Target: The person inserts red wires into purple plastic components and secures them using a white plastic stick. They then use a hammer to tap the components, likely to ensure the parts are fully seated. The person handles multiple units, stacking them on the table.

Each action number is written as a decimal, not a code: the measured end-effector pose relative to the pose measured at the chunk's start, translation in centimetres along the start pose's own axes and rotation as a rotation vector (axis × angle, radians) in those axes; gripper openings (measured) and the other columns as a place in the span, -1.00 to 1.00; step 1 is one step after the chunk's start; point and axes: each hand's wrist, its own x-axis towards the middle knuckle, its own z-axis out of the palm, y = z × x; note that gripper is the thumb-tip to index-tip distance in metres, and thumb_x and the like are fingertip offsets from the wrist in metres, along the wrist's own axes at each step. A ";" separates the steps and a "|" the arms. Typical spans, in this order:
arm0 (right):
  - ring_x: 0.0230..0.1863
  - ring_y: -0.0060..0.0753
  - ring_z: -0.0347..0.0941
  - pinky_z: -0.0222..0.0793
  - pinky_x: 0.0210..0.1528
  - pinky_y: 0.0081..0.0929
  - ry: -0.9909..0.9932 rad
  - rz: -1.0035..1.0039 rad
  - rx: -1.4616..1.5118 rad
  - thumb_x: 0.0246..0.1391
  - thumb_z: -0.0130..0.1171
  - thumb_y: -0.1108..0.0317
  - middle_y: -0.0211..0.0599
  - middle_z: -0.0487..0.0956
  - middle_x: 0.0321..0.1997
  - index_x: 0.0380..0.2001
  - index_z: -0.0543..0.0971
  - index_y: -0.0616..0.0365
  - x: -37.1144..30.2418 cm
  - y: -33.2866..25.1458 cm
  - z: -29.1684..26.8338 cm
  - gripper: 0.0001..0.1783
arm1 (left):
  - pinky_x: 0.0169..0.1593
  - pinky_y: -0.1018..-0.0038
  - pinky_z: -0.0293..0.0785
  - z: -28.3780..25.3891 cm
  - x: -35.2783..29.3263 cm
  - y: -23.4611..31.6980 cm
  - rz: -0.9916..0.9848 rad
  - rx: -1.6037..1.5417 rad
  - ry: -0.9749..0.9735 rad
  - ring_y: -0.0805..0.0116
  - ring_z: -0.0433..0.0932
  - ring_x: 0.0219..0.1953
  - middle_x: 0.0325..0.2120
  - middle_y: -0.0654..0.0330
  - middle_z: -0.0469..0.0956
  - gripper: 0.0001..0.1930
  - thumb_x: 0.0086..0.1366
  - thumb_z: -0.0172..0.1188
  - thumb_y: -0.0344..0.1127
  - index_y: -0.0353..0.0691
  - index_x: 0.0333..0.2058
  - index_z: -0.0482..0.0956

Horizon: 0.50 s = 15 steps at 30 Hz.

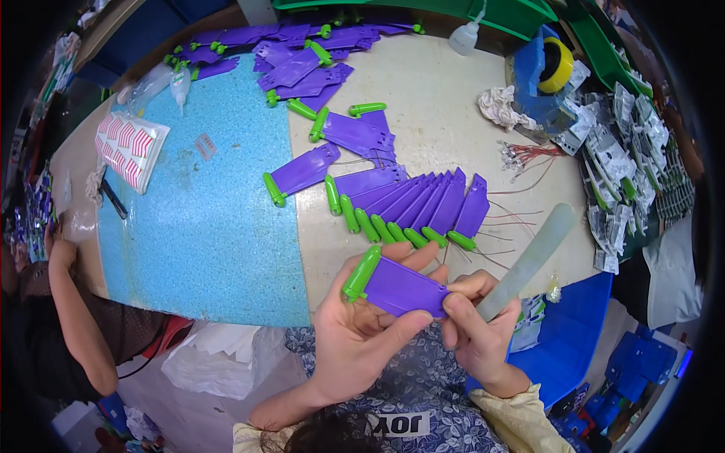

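Observation:
Low in the middle, a flat purple plastic wing-shaped piece with a green end (402, 288) lies across my left hand (343, 332), its thumb pressed on the lower edge. My right hand (483, 336) pinches the piece's right end between thumb and fingers. The same hand also grips a pale green flat stick (532, 257), which points up and to the right. Just beyond my hands, several matching purple pieces (423, 202) overlap in a fanned row, green ends toward me. Thin wires (510, 214) stick out from the row's right side.
More purple pieces (291, 68) are heaped at the back. A blue mat (204, 226) covers the left side, with a striped packet (132, 147). Right are a yellow tape roll (557, 66), silvery parts (612, 166) and a blue bin (574, 340). Another person's arm (79, 317) is at left.

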 end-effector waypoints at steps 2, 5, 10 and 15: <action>-0.65 -0.66 0.41 0.27 -0.63 -0.69 0.011 -0.030 -0.019 0.18 0.19 0.55 -0.26 0.61 -0.49 -0.28 0.59 0.37 0.0 0.0 0.2 -0.91 | 0.20 0.22 0.45 -0.1 0.2 0.2 -0.009 0.030 -0.015 -0.04 0.45 0.18 0.16 -0.25 0.37 -0.38 0.18 0.19 -0.73 -0.42 0.20 0.20; -0.61 -0.67 0.44 0.33 -0.58 -0.67 -0.083 0.037 0.001 0.18 0.26 0.44 -0.34 0.62 -0.47 -0.25 0.64 0.25 0.3 -0.6 -1.0 -0.88 | 0.11 0.29 0.49 -0.6 0.1 0.5 0.017 0.297 0.125 0.03 0.56 0.05 -0.01 -0.17 0.55 -0.60 0.18 0.31 -0.56 -0.41 -0.02 0.42; -0.45 -0.24 0.58 0.47 -0.41 -0.32 -0.128 -0.334 -0.392 0.16 0.25 0.27 -0.10 0.63 -0.42 -0.31 0.54 0.35 4.3 -2.6 -1.8 -0.71 | -0.06 0.53 0.52 -6.1 1.9 2.7 -0.352 0.708 -0.200 0.43 0.57 -0.16 -0.09 0.01 0.58 -0.47 0.31 0.20 -0.47 -0.36 0.24 0.33; -0.37 0.05 0.59 0.49 -0.32 -0.14 0.218 -0.573 -1.047 0.20 0.17 0.23 0.06 0.60 -0.34 -0.07 0.47 0.36 10.0 -5.0 -4.0 -0.61 | -0.20 0.54 0.55 0.8 0.7 3.0 -0.296 0.479 -0.124 0.41 0.61 -0.36 -0.30 0.03 0.65 -0.63 0.25 0.23 -0.53 -0.44 0.05 0.49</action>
